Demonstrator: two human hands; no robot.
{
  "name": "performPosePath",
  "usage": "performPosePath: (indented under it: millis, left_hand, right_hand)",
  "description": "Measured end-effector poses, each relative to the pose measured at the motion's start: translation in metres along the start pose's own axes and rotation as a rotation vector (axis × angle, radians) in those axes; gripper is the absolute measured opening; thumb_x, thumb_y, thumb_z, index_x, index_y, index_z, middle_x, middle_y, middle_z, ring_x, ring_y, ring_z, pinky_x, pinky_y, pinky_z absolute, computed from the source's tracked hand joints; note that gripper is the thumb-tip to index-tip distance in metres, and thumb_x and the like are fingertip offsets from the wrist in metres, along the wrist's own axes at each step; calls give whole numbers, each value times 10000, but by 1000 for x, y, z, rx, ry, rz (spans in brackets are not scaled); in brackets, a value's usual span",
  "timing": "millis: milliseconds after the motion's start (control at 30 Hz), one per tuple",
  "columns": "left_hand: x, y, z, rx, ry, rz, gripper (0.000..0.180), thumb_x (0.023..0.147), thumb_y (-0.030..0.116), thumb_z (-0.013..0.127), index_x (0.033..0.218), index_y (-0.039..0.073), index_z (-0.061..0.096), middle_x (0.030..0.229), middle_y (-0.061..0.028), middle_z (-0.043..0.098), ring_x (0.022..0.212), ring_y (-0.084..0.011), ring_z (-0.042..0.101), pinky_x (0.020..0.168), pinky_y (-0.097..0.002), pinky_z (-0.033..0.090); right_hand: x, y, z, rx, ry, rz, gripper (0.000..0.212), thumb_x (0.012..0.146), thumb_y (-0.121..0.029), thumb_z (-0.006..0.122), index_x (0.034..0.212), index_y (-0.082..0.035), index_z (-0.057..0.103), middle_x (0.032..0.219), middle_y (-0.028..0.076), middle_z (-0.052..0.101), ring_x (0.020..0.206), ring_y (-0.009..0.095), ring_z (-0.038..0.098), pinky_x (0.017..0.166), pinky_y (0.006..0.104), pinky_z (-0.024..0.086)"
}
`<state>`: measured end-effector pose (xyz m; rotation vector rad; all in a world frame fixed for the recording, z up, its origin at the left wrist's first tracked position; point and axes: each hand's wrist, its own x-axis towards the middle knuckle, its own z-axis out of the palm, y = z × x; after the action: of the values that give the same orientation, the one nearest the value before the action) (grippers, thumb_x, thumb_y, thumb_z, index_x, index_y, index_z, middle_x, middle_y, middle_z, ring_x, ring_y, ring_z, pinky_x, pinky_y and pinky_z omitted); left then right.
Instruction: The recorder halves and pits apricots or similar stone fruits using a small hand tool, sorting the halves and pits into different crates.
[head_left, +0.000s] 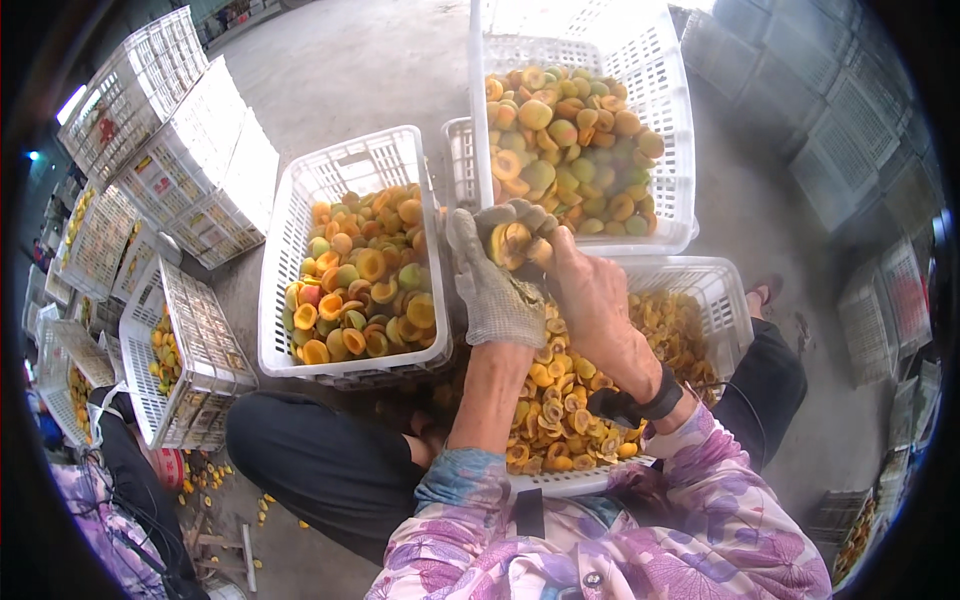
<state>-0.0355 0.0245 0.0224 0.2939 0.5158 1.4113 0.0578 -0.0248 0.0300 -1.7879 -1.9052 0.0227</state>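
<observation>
Head view: we found the fruit (511, 245) in the left hand (492, 288), above the lower crate (730, 312). The gloved fingers were curled around it, so we recorded a grip. The bare right hand (592, 290) was set against the fruit with its fingers bent; we could not tell whether it held a tool, because the contact was hidden. The fruit showed a yellow, browned face; we could not confirm a full split.

Completed portion: we noted hollowed halves (371, 264), orange to green, in the left crate (272, 310), and similar ones in the upper crate (676, 120). The lower crate held smaller, yellow-brown pieces (560, 405). We judged a large share of the work done.

Remaining portion: we rated the fruit in hand as unfinished, since it was not yet released. Many items in the piles lay rounded side up; we could not tell whether any were whole, so we left the remaining quantity undetermined.
</observation>
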Motion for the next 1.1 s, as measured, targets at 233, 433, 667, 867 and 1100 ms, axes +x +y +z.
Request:
performPosePath:
  millis: [233,433,667,867,1100]
  left_hand:
    - [0,5,-7,59,-18,28,474,991,483,448,914,45,614,803,-101,645,753,-231,634,723,-362,541]
    - [-3,2,-6,159,-45,66,474,1000,471,438,854,47,593,774,-100,630,724,-213,619,675,-340,523]
    - [-7,-2,-6,223,-161,220,506,993,443,485,689,48,566,668,-79,617,589,-162,584,518,-258,446]
    - [-7,-9,-7,366,-235,264,560,999,445,475,625,37,557,593,-85,580,536,-160,556,475,-256,429]
    - [-9,-2,-5,-38,-150,-254,499,992,439,488,654,77,548,631,-76,593,523,-181,548,472,-299,453]
  right_hand:
    - [2,10,-5,200,-162,-84,327,777,17,630,1066,25,479,810,225,618,799,446,588,643,500,428]
    - [-2,14,-14,353,-261,-44,271,793,-34,656,1032,-1,533,834,232,614,848,446,570,659,503,423]
    - [-3,6,-47,425,-530,100,249,777,-64,654,972,37,536,813,184,596,795,368,585,679,434,469]
    - [-6,51,-13,626,-499,-211,119,883,-97,589,922,-24,504,581,-31,392,444,90,393,388,283,308]
    - [5,62,-33,873,-991,2,258,916,-241,633,810,-23,545,582,13,469,457,133,421,418,278,335]
